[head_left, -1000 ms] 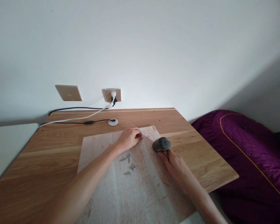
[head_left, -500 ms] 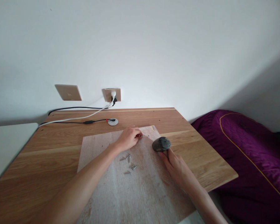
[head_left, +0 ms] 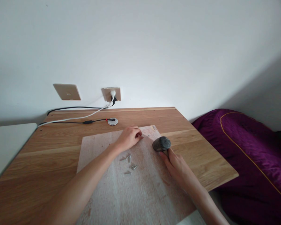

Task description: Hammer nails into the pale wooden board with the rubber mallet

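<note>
Several cables [head_left: 88, 122] — beyond the board [head_left: 121, 193]

Looks like a home; exact room type unclear. White painted wall [head_left: 140, 47] with beige wall plate [head_left: 67, 92] and matching socket [head_left: 117, 91], white plug [head_left: 112, 93] in it. Wood-grain desk [head_left: 201, 156] set against wall, round cable grommet [head_left: 113, 124] in its top. White cable [head_left: 67, 119] and black cable [head_left: 88, 122] run loose along the back, everyday household wiring. Right of desk: bulky, wrinkled purple fabric [head_left: 239, 168], yellow trim, some soft furnishing; bed or beanbag, can't tell. Corner in shade behind it.
</note>
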The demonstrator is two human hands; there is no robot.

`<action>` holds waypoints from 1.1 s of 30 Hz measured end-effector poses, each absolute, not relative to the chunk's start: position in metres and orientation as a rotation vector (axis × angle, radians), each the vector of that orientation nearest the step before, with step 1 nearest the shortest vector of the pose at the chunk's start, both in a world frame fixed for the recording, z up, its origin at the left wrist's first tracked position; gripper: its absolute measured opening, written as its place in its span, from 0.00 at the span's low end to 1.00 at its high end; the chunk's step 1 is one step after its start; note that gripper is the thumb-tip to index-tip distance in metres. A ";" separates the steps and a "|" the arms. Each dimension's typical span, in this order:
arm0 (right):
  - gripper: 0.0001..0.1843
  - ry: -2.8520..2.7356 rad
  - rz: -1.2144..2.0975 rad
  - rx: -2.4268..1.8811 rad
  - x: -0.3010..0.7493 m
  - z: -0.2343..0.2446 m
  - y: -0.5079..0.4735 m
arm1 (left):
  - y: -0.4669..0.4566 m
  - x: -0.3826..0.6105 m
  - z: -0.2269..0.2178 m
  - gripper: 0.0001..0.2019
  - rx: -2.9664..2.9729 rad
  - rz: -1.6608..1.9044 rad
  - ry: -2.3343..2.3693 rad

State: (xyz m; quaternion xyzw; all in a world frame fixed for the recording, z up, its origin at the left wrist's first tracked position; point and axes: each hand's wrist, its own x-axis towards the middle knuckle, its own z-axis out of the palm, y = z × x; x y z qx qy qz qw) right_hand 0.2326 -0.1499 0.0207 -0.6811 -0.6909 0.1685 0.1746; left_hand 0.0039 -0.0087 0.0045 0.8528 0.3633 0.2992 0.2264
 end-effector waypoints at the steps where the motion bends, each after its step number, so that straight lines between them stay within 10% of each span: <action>1: 0.18 -1.958 0.473 -1.935 0.232 0.021 -0.150 | -0.008 0.004 0.004 0.03 2.356 0.824 0.996; 33: 0.17 -1.954 0.461 -1.943 0.228 0.024 -0.153 | -0.007 0.004 0.004 0.07 2.476 0.793 0.951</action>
